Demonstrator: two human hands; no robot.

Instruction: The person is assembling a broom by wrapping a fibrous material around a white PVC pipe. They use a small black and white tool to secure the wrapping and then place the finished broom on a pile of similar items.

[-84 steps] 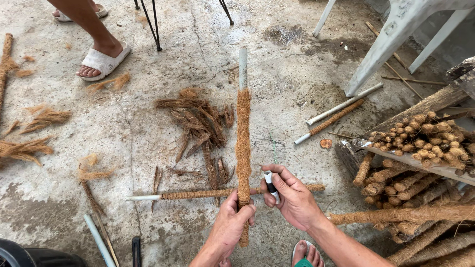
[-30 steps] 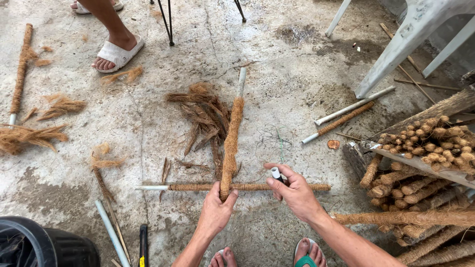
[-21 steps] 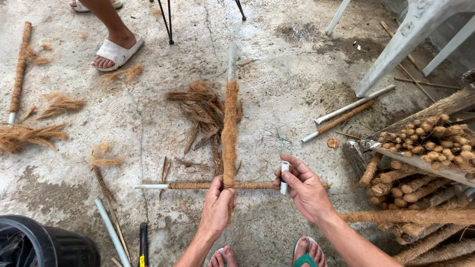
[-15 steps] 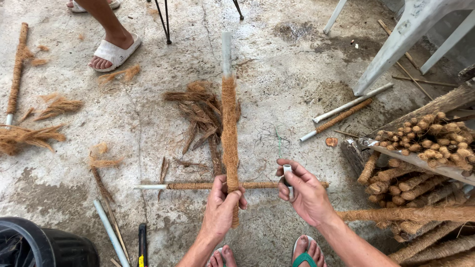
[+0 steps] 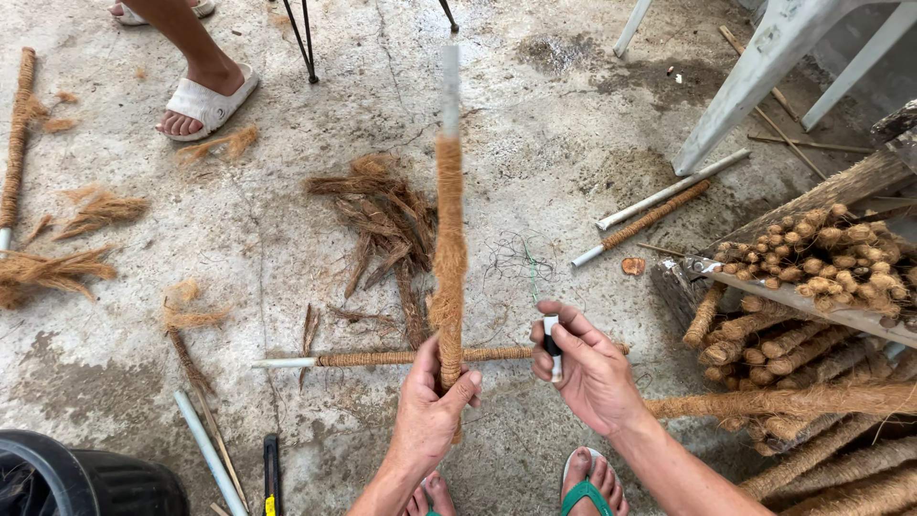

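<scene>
My left hand (image 5: 433, 406) grips the lower end of a pole wrapped in brown coir fibre (image 5: 449, 258), holding it pointing away from me; its bare white pipe tip (image 5: 449, 76) shows at the far end. My right hand (image 5: 592, 368) is closed on a small black and white object (image 5: 552, 344), just right of the pole. Under both hands a thinner coir-wrapped pole (image 5: 401, 358) lies crosswise on the concrete floor. A heap of loose coir fibre (image 5: 382, 215) lies left of the held pole.
A stack of finished coir poles (image 5: 812, 287) fills the right side. White chair legs (image 5: 755, 76) stand at the top right. Another person's sandalled foot (image 5: 205, 100) is at the top left. Fibre tufts (image 5: 57, 268), a black bucket (image 5: 86, 483) and a white pipe (image 5: 210, 463) lie to the left.
The held pole has swung from leaning right to pointing straight away. My right hand has shifted a little right and turned the small object upright.
</scene>
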